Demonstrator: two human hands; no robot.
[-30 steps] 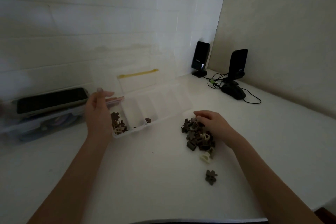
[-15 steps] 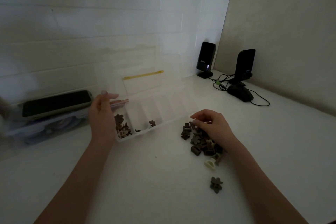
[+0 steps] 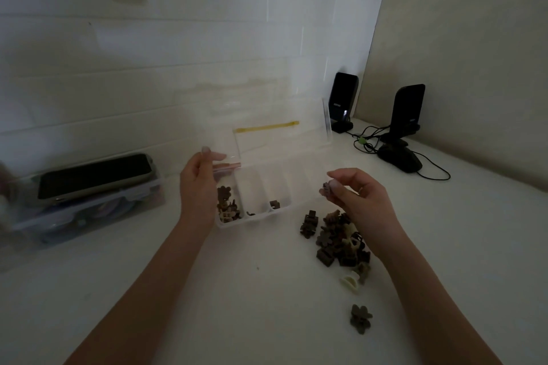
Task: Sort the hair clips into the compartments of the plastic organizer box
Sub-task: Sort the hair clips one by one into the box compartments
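A clear plastic organizer box (image 3: 284, 175) lies on the white table with its lid standing open behind it. Its leftmost compartment holds several brown hair clips (image 3: 226, 206); the neighbouring compartments hold one small clip each (image 3: 274, 204). My left hand (image 3: 197, 184) grips the box's left end. My right hand (image 3: 355, 195) is raised just right of the box and pinches a small brown hair clip (image 3: 326, 188) between thumb and fingers. Below it lies a pile of brown and cream hair clips (image 3: 335, 241). A cream clip (image 3: 350, 283) and a dark flower clip (image 3: 360, 318) lie apart, nearer me.
At left a dark phone-like device (image 3: 95, 176) rests on a clear storage box (image 3: 86, 210). Two black speakers (image 3: 344, 101) (image 3: 407, 111) and a black mouse (image 3: 400, 157) with cables sit in the far right corner by the walls.
My right hand has lifted off the pile with a brown clip pinched in it and moved up toward the box. My left hand stays at the box's left end.
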